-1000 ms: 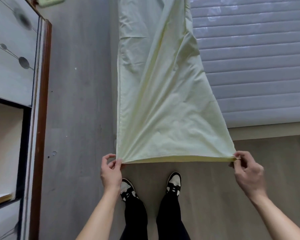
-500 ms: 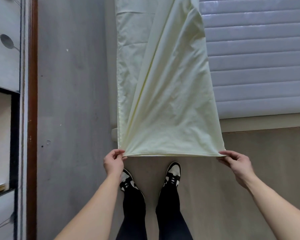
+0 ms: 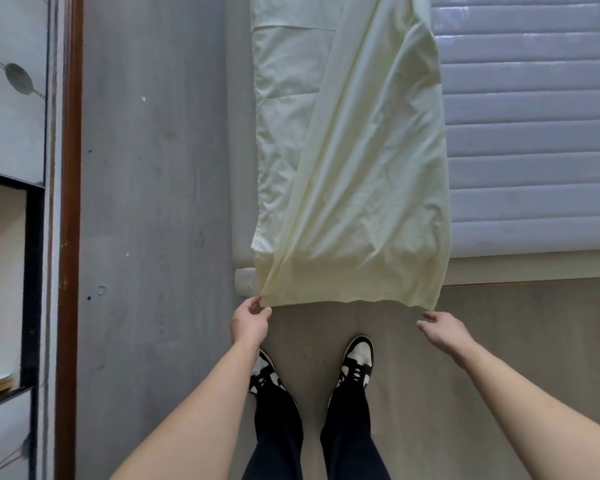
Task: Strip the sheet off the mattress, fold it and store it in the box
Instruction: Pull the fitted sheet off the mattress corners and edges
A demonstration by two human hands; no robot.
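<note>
A pale yellow sheet (image 3: 354, 174) lies folded lengthwise along the left side of the bare grey quilted mattress (image 3: 534, 133), its near end hanging over the foot of the bed. My left hand (image 3: 250, 322) pinches the sheet's near left corner. My right hand (image 3: 442, 329) hovers just below the near right corner with fingers spread, apart from the cloth. No storage box is in view.
A grey wall panel (image 3: 153, 202) runs along the left of the bed, with a wood-trimmed cabinet (image 3: 14, 168) further left. My feet in black-and-white sneakers (image 3: 357, 358) stand on the wooden floor (image 3: 534, 341) at the bed's foot.
My right hand has let go of the sheet's right corner and opened. The sheet's near edge has slackened and narrowed, dropping toward the bed end. My left hand keeps its pinch.
</note>
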